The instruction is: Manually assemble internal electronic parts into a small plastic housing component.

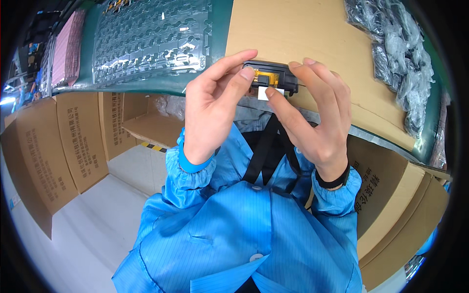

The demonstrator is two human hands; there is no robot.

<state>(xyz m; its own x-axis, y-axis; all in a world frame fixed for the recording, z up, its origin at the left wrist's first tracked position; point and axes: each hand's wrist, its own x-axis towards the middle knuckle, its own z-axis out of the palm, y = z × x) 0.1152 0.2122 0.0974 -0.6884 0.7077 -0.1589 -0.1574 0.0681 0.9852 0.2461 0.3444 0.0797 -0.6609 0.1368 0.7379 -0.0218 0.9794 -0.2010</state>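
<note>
A small black plastic housing (pixel 289 80) with an amber flexible circuit strip (pixel 274 78) on its face is held up near the table's front edge. My left hand (pixel 217 100) grips its left end, thumb on the front and index finger along the top. My right hand (pixel 317 110) holds the right end with its fingers at the upper corner. The right thumb rests on a white square tab (pixel 264 93) at the housing's lower edge. Whether that tab is stuck to the housing cannot be made out.
A clear moulded tray (pixel 146 44) lies at the back left, beside a stack of pink sheets (pixel 68 46). Plastic-wrapped parts (pixel 403 58) line the right of the cardboard sheet (pixel 293 29). Cardboard boxes (pixel 58 151) stand below the green table's (pixel 222 24) edge on both sides.
</note>
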